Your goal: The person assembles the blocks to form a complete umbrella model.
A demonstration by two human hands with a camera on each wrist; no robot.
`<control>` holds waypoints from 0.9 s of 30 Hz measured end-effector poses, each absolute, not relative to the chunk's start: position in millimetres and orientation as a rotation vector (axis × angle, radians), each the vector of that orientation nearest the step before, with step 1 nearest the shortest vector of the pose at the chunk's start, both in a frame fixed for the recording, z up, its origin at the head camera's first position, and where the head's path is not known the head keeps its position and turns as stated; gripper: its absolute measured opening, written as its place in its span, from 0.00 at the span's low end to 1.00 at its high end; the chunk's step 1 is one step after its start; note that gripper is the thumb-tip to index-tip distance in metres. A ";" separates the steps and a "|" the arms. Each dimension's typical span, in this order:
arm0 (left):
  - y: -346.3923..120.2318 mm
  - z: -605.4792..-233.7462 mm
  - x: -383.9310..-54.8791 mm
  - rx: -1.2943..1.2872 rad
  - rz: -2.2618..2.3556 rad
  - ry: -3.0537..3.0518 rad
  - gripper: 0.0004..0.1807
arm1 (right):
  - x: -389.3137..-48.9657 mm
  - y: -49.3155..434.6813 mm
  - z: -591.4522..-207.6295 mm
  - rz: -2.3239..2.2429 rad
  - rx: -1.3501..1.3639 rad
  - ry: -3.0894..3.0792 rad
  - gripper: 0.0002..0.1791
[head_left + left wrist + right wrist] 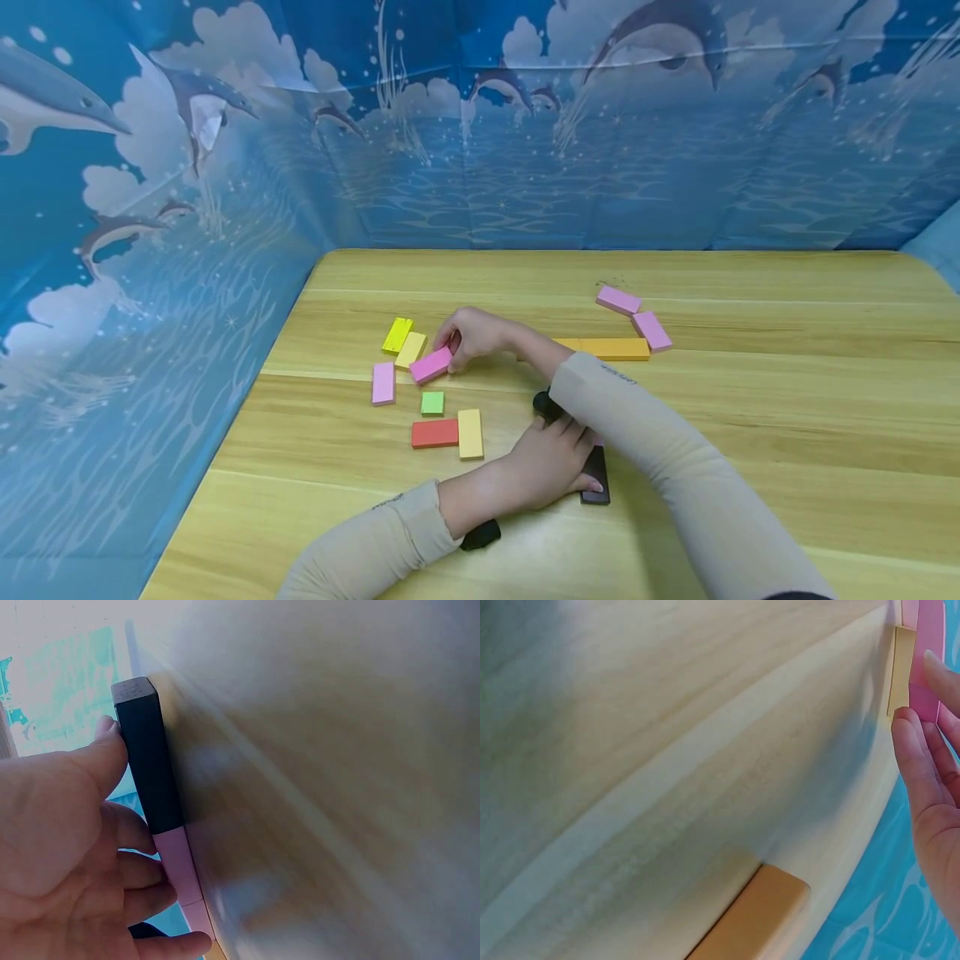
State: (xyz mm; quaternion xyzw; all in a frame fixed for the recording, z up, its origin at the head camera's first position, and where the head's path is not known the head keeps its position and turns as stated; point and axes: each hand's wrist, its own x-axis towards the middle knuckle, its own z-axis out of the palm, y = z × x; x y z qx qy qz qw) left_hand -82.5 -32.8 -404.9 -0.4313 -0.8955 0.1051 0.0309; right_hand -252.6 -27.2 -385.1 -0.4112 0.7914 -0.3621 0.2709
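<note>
My right hand (480, 336) pinches a bright pink block (431, 366) between thumb and fingers at the left of the table. In the right wrist view that block (928, 652) appears raised beside a pale yellow block (901, 671). Nearer the front, my left hand (549, 467) lies across a row of blocks, its thumb touching a black block (596, 483). The left wrist view shows the black block (150, 757) end to end with pink blocks (178, 862); the other fingers, loosely bent, rest along these. My right sleeve covers part of this row in the head view.
Around the right hand lie a bright yellow block (397, 335), a light pink block (383, 383), a green block (432, 404) and a red block (434, 433) touching a cream block (470, 434). Orange blocks (615, 349) and two pink blocks (651, 331) lie farther right.
</note>
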 end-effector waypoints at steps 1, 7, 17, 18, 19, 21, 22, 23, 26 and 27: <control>-32.8 -405.0 -82.5 -1.327 0.325 -2.755 0.35 | -253.1 -26.3 -384.8 -0.984 -1.098 2.133 0.18; -32.0 -406.1 -82.3 -1.322 0.342 -2.751 0.36 | -255.9 -19.5 -379.4 -1.019 -1.048 2.158 0.18; -29.4 -403.6 -82.0 -1.305 0.398 -2.881 0.40 | -264.9 -1.5 -370.4 -1.054 -1.018 2.231 0.17; -29.4 -403.4 -81.8 -1.303 0.399 -2.882 0.40 | -265.7 0.5 -369.4 -1.059 -1.013 2.237 0.17; -29.4 -403.5 -81.7 -1.303 0.399 -2.883 0.40 | -266.5 2.7 -368.5 -1.065 -1.007 2.241 0.18; -29.6 -402.8 -81.4 -1.304 0.400 -2.891 0.41 | -267.6 7.7 -366.4 -1.077 -0.995 2.247 0.18; -29.7 -402.7 -81.3 -1.304 0.399 -2.897 0.41 | -268.2 10.4 -365.7 -1.084 -0.991 2.253 0.19; -29.7 -402.4 -81.2 -1.306 0.397 -2.905 0.41 | -268.8 13.3 -365.0 -1.094 -0.984 2.255 0.19; -29.6 -401.9 -81.0 -1.307 0.392 -2.927 0.41 | -271.2 22.5 -364.0 -1.123 -0.956 2.266 0.20; -29.5 -401.9 -81.1 -1.307 0.391 -2.933 0.41 | -271.7 25.7 -363.5 -1.128 -0.951 2.273 0.20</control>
